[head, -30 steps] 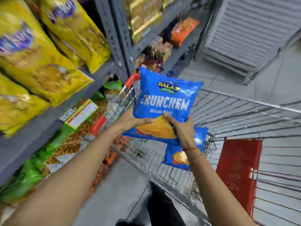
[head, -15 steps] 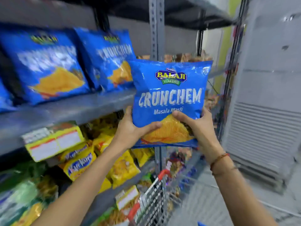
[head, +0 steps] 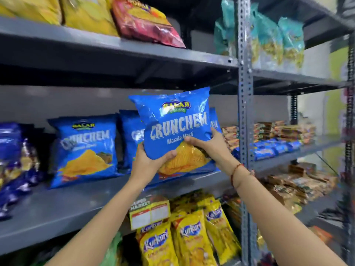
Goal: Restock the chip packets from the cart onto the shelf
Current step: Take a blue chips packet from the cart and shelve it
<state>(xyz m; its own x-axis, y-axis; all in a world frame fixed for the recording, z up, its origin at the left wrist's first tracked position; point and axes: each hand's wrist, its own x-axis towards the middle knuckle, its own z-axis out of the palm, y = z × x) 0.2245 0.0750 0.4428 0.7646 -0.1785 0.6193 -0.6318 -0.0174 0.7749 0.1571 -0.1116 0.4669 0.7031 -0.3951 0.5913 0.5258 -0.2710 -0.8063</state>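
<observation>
I hold a blue Crunchem chip packet upright in both hands, over the right end of the grey middle shelf. My left hand grips its lower left corner, my right hand its lower right side. Its bottom edge is at the shelf's surface; I cannot tell whether it touches. Behind it stand two more of the same blue packets, one to the left and one partly hidden by the held packet. The cart is out of view.
Dark blue packets crowd the shelf's left end. Yellow Kurkure packets fill the shelf below, under a price tag. Yellow and red bags sit on the shelf above. A perforated grey upright bounds the bay on the right.
My view has swung up from the cart to the shelves. Both hands have carried the blue packet up and in to the middle shelf, in front of the matching packets.
</observation>
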